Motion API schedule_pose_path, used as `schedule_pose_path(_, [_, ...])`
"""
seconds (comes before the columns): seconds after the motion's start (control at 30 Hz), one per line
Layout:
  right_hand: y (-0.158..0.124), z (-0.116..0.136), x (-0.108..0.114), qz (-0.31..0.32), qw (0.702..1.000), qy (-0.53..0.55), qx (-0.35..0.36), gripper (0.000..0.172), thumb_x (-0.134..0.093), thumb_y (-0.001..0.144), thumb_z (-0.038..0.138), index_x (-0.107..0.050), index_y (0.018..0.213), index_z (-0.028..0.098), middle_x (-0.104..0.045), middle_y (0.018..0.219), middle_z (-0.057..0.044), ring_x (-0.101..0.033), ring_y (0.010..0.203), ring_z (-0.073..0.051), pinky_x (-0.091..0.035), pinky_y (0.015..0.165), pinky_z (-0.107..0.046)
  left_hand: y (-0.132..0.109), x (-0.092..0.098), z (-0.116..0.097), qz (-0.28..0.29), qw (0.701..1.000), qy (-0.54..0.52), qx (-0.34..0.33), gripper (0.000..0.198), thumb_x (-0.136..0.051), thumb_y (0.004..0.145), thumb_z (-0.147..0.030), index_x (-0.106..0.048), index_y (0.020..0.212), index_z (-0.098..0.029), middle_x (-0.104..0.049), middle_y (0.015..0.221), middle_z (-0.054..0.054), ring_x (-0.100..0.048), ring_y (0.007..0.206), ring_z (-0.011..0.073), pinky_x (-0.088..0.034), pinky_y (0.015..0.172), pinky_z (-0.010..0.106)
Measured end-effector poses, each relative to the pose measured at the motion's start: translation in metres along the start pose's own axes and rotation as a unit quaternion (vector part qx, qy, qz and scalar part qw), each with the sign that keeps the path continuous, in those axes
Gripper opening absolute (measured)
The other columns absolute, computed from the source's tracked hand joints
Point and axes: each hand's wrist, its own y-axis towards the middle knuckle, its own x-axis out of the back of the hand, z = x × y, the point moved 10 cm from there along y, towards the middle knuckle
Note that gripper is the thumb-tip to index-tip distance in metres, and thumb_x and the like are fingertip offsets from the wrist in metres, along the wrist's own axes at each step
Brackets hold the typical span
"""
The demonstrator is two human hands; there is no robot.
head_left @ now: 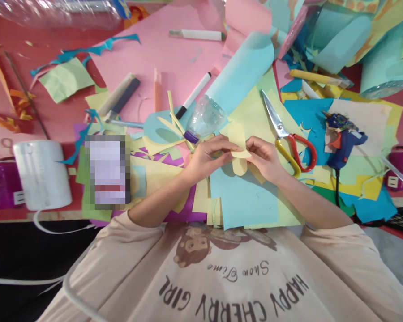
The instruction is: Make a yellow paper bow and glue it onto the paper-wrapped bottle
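Both hands meet over the middle of the table around a pale yellow paper piece (239,166) with rounded ends. My left hand (210,156) pinches it from the left, fingertips at its crosswise fold or strip. From the right, my right hand (263,158) pinches the other end of that strip. Beneath them lies a light blue sheet (250,201). Scissors (282,132) with red and yellow handles rest just beyond my right hand. A clear plastic bottle (206,116) wrapped in light blue paper lies behind my left hand.
A phone (109,170) and a white power bank-like box (43,174) are at the left. A blue glue gun (344,145) with a black cord lies at the right. Markers (196,94), paper scraps and a large pink sheet (137,53) cover the far side.
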Motion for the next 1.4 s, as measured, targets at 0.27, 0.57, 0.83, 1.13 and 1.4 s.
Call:
schedule_pose_path(0.27, [0.0, -0.007, 0.002, 0.004, 1.0, -0.017, -0.021, 0.035, -0.072, 0.08, 0.039, -0.046, 0.068, 0.02, -0.041, 0.06, 0.006, -0.034, 0.053, -0.007, -0.028, 0.048, -0.023, 0.0, -0.005, 0.001, 0.027, 0.999, 0.002, 0.023, 0.028, -0.064, 0.087, -0.045, -0.077, 0.097, -0.022, -0.073, 0.08, 0.005, -0.063, 0.068, 0.011, -0.049, 0.061, 0.023])
schedule_pose_path(0.57, [0.002, -0.015, 0.0, -0.002, 0.998, 0.045, -0.053, 0.034, -0.077, 0.073, 0.038, -0.05, 0.065, 0.02, -0.045, 0.057, 0.006, -0.039, 0.052, -0.007, -0.034, 0.047, -0.022, 0.001, -0.002, -0.007, 0.008, 0.999, 0.026, -0.021, 0.017, -0.063, 0.087, -0.025, -0.078, 0.096, -0.025, -0.073, 0.077, 0.002, -0.062, 0.066, 0.0087, -0.048, 0.059, 0.02])
schedule_pose_path(0.83, [0.001, -0.022, -0.006, 0.044, 0.988, 0.111, -0.1, 0.014, -0.059, 0.083, 0.025, -0.056, 0.07, 0.019, -0.053, 0.061, 0.004, -0.048, 0.056, -0.009, -0.042, 0.057, -0.025, -0.004, -0.001, -0.028, -0.017, 0.985, 0.128, -0.119, 0.024, -0.054, 0.089, -0.016, -0.075, 0.098, -0.023, -0.07, 0.071, 0.0, -0.062, 0.063, 0.0071, -0.049, 0.059, 0.019])
schedule_pose_path(1.13, [0.003, -0.015, -0.003, 0.014, 0.995, 0.055, -0.086, 0.034, -0.076, 0.075, 0.04, -0.05, 0.066, 0.02, -0.045, 0.058, 0.006, -0.044, 0.053, -0.007, -0.04, 0.051, -0.024, -0.006, -0.001, -0.021, -0.005, 0.988, 0.123, -0.09, 0.024, -0.051, 0.089, -0.016, -0.069, 0.103, -0.021, -0.073, 0.088, 0.003, -0.066, 0.076, 0.01, -0.053, 0.068, 0.021])
schedule_pose_path(1.4, [0.0, -0.015, 0.001, -0.011, 0.998, 0.006, -0.062, 0.033, -0.073, 0.078, 0.041, -0.049, 0.07, 0.02, -0.046, 0.062, 0.006, -0.044, 0.054, -0.007, -0.036, 0.051, -0.024, -0.006, 0.001, -0.003, -0.012, 0.999, 0.033, -0.016, 0.044, -0.067, 0.084, -0.032, -0.043, 0.12, -0.025, -0.059, 0.078, -0.004, -0.062, 0.071, 0.01, -0.053, 0.069, 0.023])
